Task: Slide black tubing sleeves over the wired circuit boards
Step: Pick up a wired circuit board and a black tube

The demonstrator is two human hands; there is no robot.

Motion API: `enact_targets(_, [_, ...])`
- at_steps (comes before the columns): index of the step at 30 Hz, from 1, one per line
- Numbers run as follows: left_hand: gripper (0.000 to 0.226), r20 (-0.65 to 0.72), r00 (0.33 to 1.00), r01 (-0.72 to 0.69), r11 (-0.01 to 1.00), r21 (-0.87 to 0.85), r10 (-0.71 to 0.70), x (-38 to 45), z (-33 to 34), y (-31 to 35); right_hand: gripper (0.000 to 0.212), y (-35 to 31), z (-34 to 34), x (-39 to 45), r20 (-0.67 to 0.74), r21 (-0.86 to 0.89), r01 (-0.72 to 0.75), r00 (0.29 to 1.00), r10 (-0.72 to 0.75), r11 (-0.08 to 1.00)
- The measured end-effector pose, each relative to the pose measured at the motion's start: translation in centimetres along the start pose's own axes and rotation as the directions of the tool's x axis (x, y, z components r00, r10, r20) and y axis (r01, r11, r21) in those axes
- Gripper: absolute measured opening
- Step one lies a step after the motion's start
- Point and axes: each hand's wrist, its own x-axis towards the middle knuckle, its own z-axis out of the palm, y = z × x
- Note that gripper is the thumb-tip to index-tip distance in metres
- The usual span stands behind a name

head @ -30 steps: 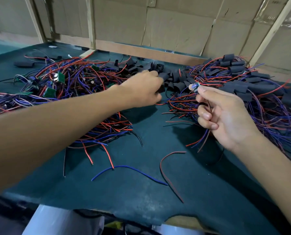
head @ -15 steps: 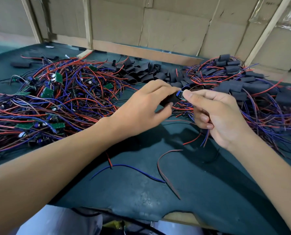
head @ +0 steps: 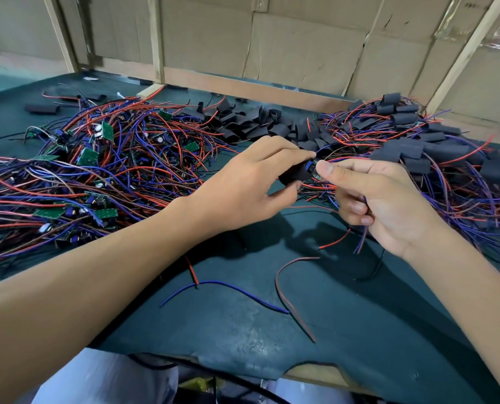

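My left hand (head: 251, 182) pinches a black tubing sleeve (head: 294, 173) between thumb and fingers above the green mat. My right hand (head: 380, 196) pinches a small wired circuit board (head: 316, 167) at the sleeve's open end; its red and blue wires hang below my palm. The board's tip meets the sleeve mouth, and most of it is hidden by my fingers. A heap of bare green boards with wires (head: 91, 170) lies at the left. Loose black sleeves (head: 251, 121) are piled at the back centre.
Sleeved boards with wires (head: 435, 153) are heaped at the right. Stray red and blue wire pieces (head: 228, 287) lie on the green mat (head: 243, 330) in front of me. A cardboard and wood wall (head: 301, 53) closes the back. The mat's front edge is torn.
My left hand took a sleeve from the back pile and drew it toward me. Both hands came together, and the board's end now sits at the sleeve mouth.
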Motion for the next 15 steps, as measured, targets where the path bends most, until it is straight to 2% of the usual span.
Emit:
enact_targets(3, [0.037,-0.008,1.000,-0.024,1.000,0.000,0.024,-0.07,0.07,-0.08,0.025,0.00,-0.09,0.02,0.021,0.025,-0.037,0.999,0.036,0.999])
enact_targets(9, [0.039,-0.027,0.999,0.018,1.000,-0.025,-0.019,-0.11,-0.06,-0.36,0.022,0.10,0.03,0.06,0.027,0.067,-0.083,0.996,0.081,0.994])
enact_targets(15, [0.034,-0.025,0.997,-0.072,0.997,-0.014,0.071,-0.12,0.21,-0.25,0.026,0.39,0.27,0.08,0.009,0.015,-0.042,0.999,0.041,0.999])
